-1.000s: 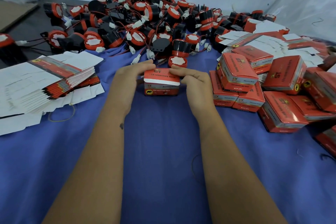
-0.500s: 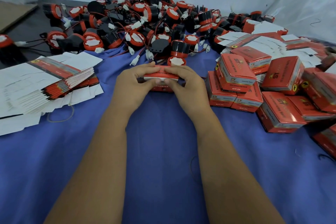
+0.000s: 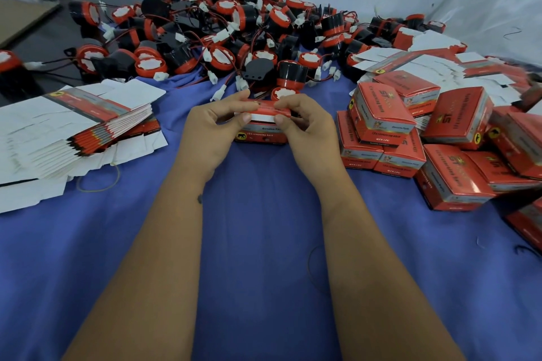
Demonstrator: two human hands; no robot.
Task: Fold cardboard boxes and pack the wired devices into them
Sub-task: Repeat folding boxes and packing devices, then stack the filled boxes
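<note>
A small red cardboard box (image 3: 259,135) stands on the blue cloth at the middle of the view. My left hand (image 3: 211,129) grips its left side and lid flap, thumb on the white flap edge. My right hand (image 3: 305,132) grips the right side, thumb pressing the same flap. The lid is folded down over the top with the white tuck edge still showing. Behind the box lies a big heap of black and red wired devices (image 3: 234,35) with white plugs.
A stack of flat unfolded boxes (image 3: 73,126) lies at the left. Several closed red boxes (image 3: 425,138) are piled at the right, with more flat blanks (image 3: 425,61) behind them. A rubber band (image 3: 98,182) lies on the blue cloth (image 3: 264,243).
Both hands have closed in on the box and folded its lid down from the raised position; the thumbs now press on the white tuck flap.
</note>
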